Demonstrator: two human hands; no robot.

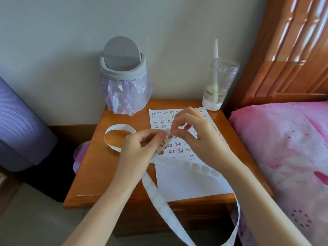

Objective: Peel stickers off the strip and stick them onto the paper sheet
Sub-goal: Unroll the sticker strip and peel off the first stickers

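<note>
A white paper sheet (186,181) lies on the wooden bedside table (99,174), its upper part covered with several small cartoon stickers (179,144). A long white sticker strip (154,194) loops over the table on the left, passes through my hands and hangs off the front edge. My left hand (140,150) pinches the strip where printed stickers show, above the sheet's middle. My right hand (193,137) pinches at the strip's edge right beside the left fingertips; the sticker between its fingertips is too small to make out.
A small grey swing-lid bin (124,68) with a purple bag stands at the table's back left. A clear tumbler (220,82) with a straw stands at the back right. A bed with pink bedding (287,148) lies on the right, a purple rolled mat (19,125) on the left.
</note>
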